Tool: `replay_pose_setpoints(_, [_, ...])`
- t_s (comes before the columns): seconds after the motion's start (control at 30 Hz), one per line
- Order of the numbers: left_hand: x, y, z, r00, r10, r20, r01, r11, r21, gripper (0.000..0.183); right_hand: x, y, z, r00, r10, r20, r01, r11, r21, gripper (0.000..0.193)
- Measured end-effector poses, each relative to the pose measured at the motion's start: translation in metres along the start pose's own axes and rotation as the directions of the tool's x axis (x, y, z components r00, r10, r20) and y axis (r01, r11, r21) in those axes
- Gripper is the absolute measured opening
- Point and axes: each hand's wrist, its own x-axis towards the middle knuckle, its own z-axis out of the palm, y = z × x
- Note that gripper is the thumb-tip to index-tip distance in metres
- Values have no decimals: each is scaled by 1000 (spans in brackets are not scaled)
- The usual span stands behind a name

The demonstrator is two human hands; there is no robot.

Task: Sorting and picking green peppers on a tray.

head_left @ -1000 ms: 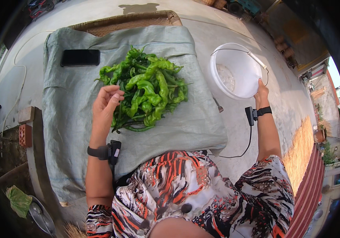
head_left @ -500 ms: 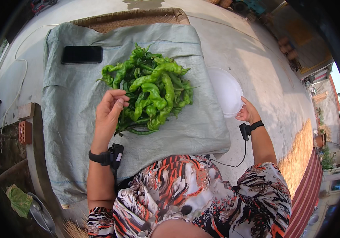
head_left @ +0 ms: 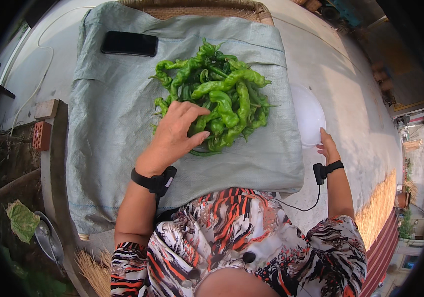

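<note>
A heap of long, wrinkled green peppers (head_left: 224, 106) lies on a pale grey-green woven sack (head_left: 108, 128). Over the heap's near left side reaches my left hand (head_left: 175, 126), its thumb and fingers apart. The fingertips touch or hover just over the peppers, and nothing is gripped between them. Off the right edge of the sack is a round white plate (head_left: 308, 116), its left part hidden behind that edge. My right hand (head_left: 328, 148) holds the plate by its near right rim, with some of the fingers out of sight.
A black phone (head_left: 129, 43) lies at the sack's far left. The rim of a woven tray (head_left: 207, 10) shows beyond the sack. To the left stand a low wall (head_left: 53, 163) and a red brick (head_left: 42, 136). A cable hangs from my right wrist's black band (head_left: 328, 169).
My left hand has moved right, farther over the peppers, and its fingers have spread. The whole view has shifted, while my right hand stays at the plate's rim.
</note>
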Motion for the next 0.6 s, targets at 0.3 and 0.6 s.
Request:
replay_pose_setpoints(0.3, [-1, -2, -1, 1000, -12, 28, 12, 1000, -15, 32, -190, -117, 148, 327, -898, 295, 945, 305, -120, 35])
replay_pose_setpoints(0.6, [1, -4, -5, 840, -431, -329, 90, 709, -699, 21, -235, -142, 204, 423, -755, 501, 717, 617, 324, 33])
